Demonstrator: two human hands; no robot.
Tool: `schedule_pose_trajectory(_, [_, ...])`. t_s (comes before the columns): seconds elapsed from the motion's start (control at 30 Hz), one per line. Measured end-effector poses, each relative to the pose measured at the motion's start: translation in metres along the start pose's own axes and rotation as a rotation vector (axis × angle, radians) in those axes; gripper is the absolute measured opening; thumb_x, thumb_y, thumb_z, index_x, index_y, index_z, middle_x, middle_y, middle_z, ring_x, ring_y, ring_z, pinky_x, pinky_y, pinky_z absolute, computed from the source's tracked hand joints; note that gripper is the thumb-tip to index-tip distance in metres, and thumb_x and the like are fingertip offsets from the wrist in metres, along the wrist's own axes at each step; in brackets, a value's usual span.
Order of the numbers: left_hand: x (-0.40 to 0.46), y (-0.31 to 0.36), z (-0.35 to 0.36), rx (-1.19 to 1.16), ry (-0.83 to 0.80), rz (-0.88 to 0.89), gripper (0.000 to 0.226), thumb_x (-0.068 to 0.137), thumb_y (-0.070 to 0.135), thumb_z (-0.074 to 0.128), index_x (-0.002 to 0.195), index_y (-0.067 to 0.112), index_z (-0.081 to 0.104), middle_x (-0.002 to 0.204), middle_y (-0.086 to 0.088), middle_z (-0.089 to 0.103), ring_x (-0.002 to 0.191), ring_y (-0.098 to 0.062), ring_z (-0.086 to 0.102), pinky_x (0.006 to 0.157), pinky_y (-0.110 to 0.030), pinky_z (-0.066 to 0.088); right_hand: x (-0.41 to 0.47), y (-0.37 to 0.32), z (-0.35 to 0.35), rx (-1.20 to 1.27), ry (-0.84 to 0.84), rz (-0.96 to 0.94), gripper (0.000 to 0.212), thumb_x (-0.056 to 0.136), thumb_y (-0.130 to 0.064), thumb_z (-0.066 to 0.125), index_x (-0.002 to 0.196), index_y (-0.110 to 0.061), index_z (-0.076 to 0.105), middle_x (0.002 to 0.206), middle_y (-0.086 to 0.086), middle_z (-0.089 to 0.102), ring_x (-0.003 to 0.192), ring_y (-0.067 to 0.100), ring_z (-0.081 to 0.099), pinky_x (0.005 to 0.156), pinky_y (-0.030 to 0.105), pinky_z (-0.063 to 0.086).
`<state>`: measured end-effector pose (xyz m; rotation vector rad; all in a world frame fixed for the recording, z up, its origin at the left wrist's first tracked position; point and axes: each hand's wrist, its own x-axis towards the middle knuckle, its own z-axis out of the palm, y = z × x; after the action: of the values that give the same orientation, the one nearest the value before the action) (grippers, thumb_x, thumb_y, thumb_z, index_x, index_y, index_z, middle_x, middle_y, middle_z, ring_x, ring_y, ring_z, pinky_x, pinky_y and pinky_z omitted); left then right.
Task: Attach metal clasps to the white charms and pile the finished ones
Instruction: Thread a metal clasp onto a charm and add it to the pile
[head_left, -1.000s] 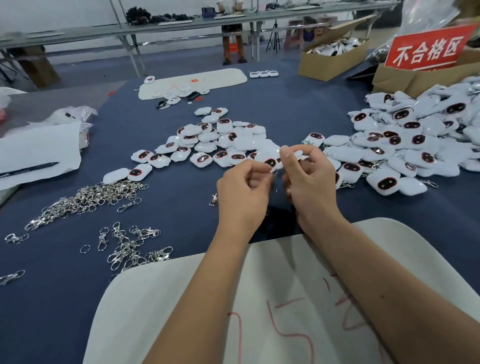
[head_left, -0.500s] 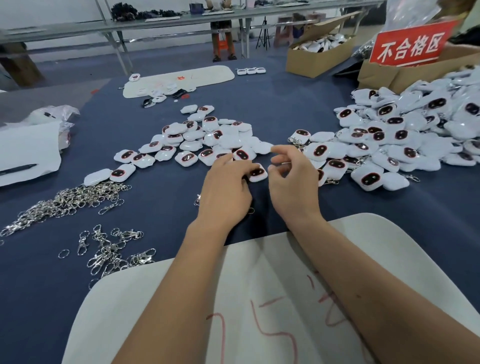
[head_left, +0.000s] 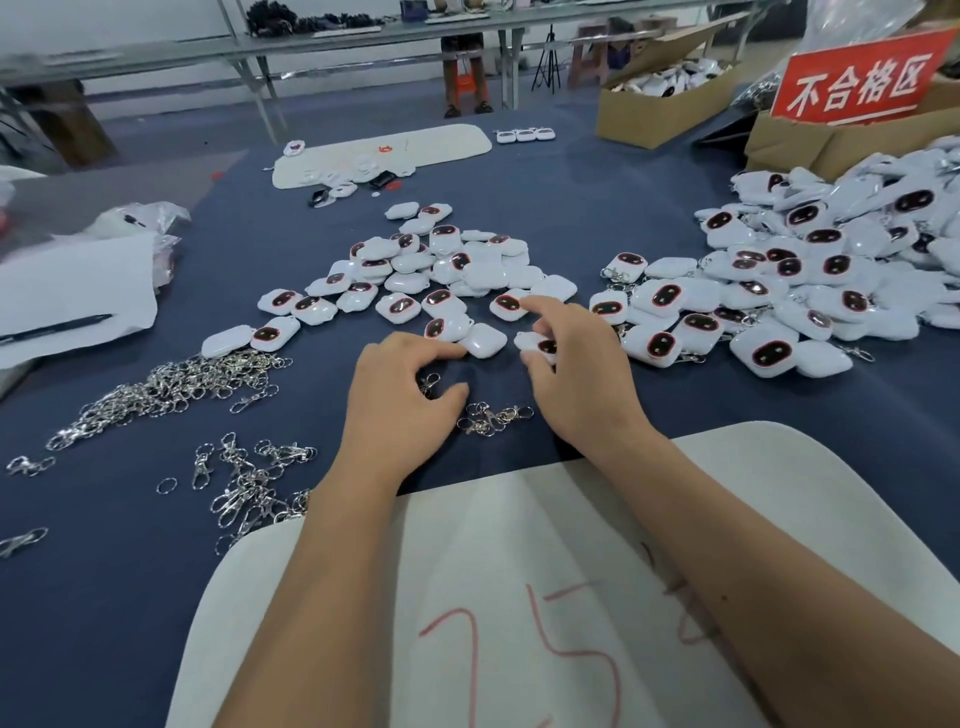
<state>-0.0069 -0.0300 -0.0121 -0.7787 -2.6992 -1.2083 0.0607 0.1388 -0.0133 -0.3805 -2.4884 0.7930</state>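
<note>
Both hands low over the blue worktop (head_left: 597, 208), forearms across a white board (head_left: 519, 571) marked in red. Right hand (head_left: 582, 374): thumb and curled fingers pinch a white charm (head_left: 535, 343), held just above the cloth; its index finger reaches forward to touch another charm (head_left: 506, 305) at the near edge of the loose pile (head_left: 441, 260). Left hand (head_left: 400, 400): thumb and index curved into an open C, pinching nothing visible, a clasp (head_left: 428, 383) lying in the gap between them; index tip near a face-down charm (head_left: 485, 340). Key relation: the held charm lies up and to the right of the left grip, close by, and a small cluster of clasps (head_left: 493, 415) sits on the cloth between the two wrists, nearer the left thumb. Judgement: the left hand takes a clasp next and brings it to the charm. Bulk clasps (head_left: 171, 389) well to the left; finished pile (head_left: 779, 291), with clasps showing at its edges, to the right. Charm's loop end hidden under right fingers, so long axis undetermined. Whether the left fingers touch the clasp: cannot tell.
</note>
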Motion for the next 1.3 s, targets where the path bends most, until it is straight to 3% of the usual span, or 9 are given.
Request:
schedule_pose_trajectory(0.13, [0.001, 0.0, 0.0, 0.046, 0.136, -0.1, 0.033, 0.082, 0.027, 0.082, 0.113, 0.032, 0.073, 0.114, 0.002, 0.055, 0.105, -0.018, 0.058, 0.098, -0.035, 0.047, 0.0, -0.004, -0.004, 0.116, -0.003, 0.055, 0.04, 0.104, -0.006, 0.046, 0.139, -0.015, 0.063, 0.125, 0.001, 0.072, 0.108, 0.019, 0.062, 0.092, 0.025, 0.042])
schedule_pose_trajectory(0.27, [-0.003, -0.003, -0.001, 0.262, 0.172, -0.255, 0.026, 0.085, 0.048, 0.074, 0.095, 0.026, 0.063, 0.103, 0.0, 0.057, 0.107, -0.024, 0.052, 0.087, -0.032, 0.04, 0.0, -0.002, -0.005, 0.171, -0.029, 0.128, 0.033, 0.105, -0.007, 0.042, 0.121, -0.015, 0.07, 0.077, -0.01, 0.06, 0.064, 0.008, 0.049, 0.068, 0.028, 0.035])
schedule_pose_trajectory(0.37, [-0.003, 0.002, 0.001, 0.31, 0.128, -0.214, 0.018, 0.094, 0.038, 0.065, 0.094, 0.02, 0.062, 0.1, -0.002, 0.062, 0.104, -0.027, 0.053, 0.087, -0.038, 0.044, 0.0, -0.006, -0.006, 0.235, 0.001, 0.124, 0.008, 0.1, -0.02, 0.061, 0.103, -0.016, 0.068, 0.085, -0.003, 0.068, 0.074, 0.016, 0.058, 0.072, 0.035, 0.047])
schedule_pose_trajectory(0.43, [-0.003, 0.004, 0.003, 0.324, 0.141, -0.196, 0.015, 0.098, 0.033, 0.062, 0.095, 0.018, 0.06, 0.1, -0.002, 0.064, 0.101, -0.026, 0.055, 0.084, -0.039, 0.044, -0.002, -0.007, -0.007, 0.209, 0.022, 0.094, 0.024, 0.092, -0.031, 0.076, 0.097, -0.016, 0.059, 0.087, -0.006, 0.063, 0.075, 0.013, 0.054, 0.071, 0.031, 0.044])
schedule_pose_trajectory(0.6, [0.0, 0.012, 0.009, -0.116, 0.262, -0.206, 0.017, 0.089, 0.026, 0.078, 0.083, 0.019, 0.063, 0.076, 0.008, 0.066, 0.075, -0.011, 0.065, 0.069, -0.022, 0.048, 0.0, -0.005, -0.006, 0.323, 0.053, 0.067, 0.031, 0.102, -0.029, 0.064, 0.081, -0.012, 0.049, 0.069, -0.008, 0.052, 0.063, 0.01, 0.043, 0.064, 0.03, 0.037])
schedule_pose_trajectory(0.7, [0.002, 0.024, 0.016, -0.543, 0.197, -0.206, 0.017, 0.081, 0.015, 0.085, 0.083, 0.012, 0.069, 0.073, 0.0, 0.076, 0.07, -0.013, 0.074, 0.069, -0.021, 0.057, -0.004, -0.008, -0.008, 0.448, -0.04, -0.022, 0.017, 0.109, -0.024, 0.05, 0.106, -0.015, 0.064, 0.078, 0.0, 0.061, 0.073, 0.016, 0.056, 0.073, 0.033, 0.046])
schedule_pose_trajectory(0.9, [0.004, 0.022, 0.02, -0.664, 0.116, -0.186, 0.016, 0.078, 0.002, 0.085, 0.082, 0.012, 0.073, 0.083, -0.002, 0.079, 0.082, -0.019, 0.078, 0.083, -0.035, 0.061, 0.001, -0.006, -0.002, 0.26, -0.133, -0.125, 0.027, 0.104, -0.01, 0.057, 0.127, -0.014, 0.071, 0.118, 0.004, 0.062, 0.115, 0.016, 0.059, 0.104, 0.031, 0.044])
schedule_pose_trajectory(1.17, [0.006, 0.019, 0.022, -0.64, 0.121, -0.23, 0.023, 0.08, -0.002, 0.08, 0.087, 0.015, 0.067, 0.081, -0.005, 0.078, 0.078, -0.021, 0.077, 0.078, -0.036, 0.062, 0.0, 0.0, -0.002, 0.25, -0.142, -0.113, 0.014, 0.094, -0.008, 0.071, 0.104, -0.015, 0.079, 0.096, -0.005, 0.077, 0.091, 0.008, 0.068, 0.08, 0.012, 0.046])
schedule_pose_trajectory(1.3, [0.007, 0.019, 0.021, -0.678, 0.131, -0.223, 0.022, 0.08, -0.003, 0.08, 0.086, 0.014, 0.067, 0.081, -0.002, 0.078, 0.081, -0.018, 0.077, 0.075, -0.026, 0.059, 0.001, 0.001, -0.002, 0.306, -0.106, -0.067, 0.004, 0.093, -0.014, 0.076, 0.093, -0.016, 0.079, 0.084, -0.004, 0.076, 0.08, 0.012, 0.068, 0.072, 0.023, 0.051])
